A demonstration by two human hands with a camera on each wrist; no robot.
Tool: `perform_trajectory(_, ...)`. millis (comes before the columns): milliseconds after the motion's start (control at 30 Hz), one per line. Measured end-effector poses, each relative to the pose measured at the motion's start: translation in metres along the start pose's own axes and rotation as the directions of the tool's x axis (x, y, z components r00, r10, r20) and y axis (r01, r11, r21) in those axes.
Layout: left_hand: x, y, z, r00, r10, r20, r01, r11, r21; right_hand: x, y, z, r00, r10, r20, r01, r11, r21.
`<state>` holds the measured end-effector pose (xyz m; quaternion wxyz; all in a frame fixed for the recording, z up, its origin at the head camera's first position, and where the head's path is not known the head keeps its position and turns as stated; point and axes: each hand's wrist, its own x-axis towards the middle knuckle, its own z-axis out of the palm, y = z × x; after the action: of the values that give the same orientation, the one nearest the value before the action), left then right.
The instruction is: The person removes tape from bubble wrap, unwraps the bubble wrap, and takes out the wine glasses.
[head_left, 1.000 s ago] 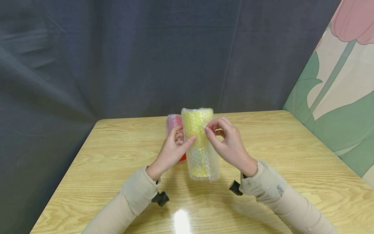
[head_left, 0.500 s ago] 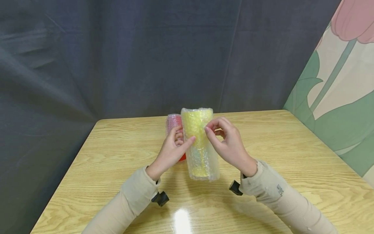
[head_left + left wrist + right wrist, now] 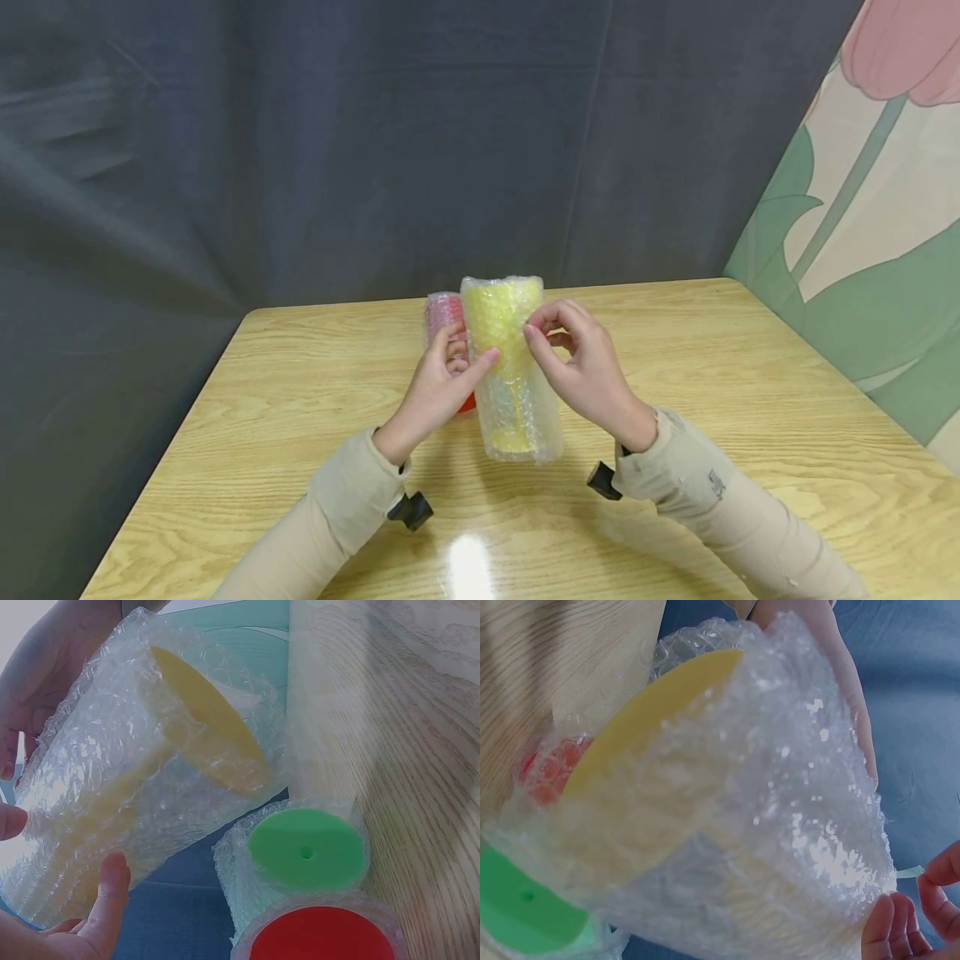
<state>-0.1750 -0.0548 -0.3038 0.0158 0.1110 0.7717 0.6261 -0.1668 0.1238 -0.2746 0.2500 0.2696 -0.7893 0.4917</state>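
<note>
A yellow object with a flat round base (image 3: 202, 720) is wrapped in bubble wrap (image 3: 536, 417) and held tilted over the table. My left hand (image 3: 435, 383) grips the bundle from the left, thumb across its front. On the right side, my right hand (image 3: 588, 367) pinches a small pale strip of tape (image 3: 910, 872) that sticks out from the wrap. Behind the bundle stands a red bubble-wrapped object (image 3: 446, 310), partly hidden by it and by the left hand. A green disc-ended object (image 3: 304, 851), also bubble-wrapped, shows beside the red one in the left wrist view.
The wood-grain table (image 3: 300, 450) spreads around both forearms. A dark grey curtain (image 3: 412, 150) hangs along its back and left sides. To the right is a wall panel (image 3: 877, 275) with a painted tulip.
Both hands keep their hold on the bundle and the strip of tape almost unmoved. The head view has shifted slightly.
</note>
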Motion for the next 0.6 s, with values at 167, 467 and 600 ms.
perform_trajectory(167, -0.0002, -0.0004, -0.0002, 1.000, 0.003, 0.002, -0.003, 1.000, -0.005, 0.0001, -0.0007, -0.0006, 1.000, 0.000, 0.008, 0.000, 1.000, 0.002)
perform_trajectory(467, -0.0001, -0.0002, -0.0006, 1.000, 0.000, -0.001, 0.000, 1.000, -0.001, 0.0003, -0.0003, -0.0006, 1.000, -0.006, 0.006, 0.006, 1.000, 0.015)
perform_trajectory(600, 0.0000, 0.0000, -0.0005, 1.000, 0.001, 0.000, -0.001, 1.000, -0.004, 0.0002, -0.0005, -0.0005, 1.000, -0.008, 0.007, 0.008, 0.999, 0.033)
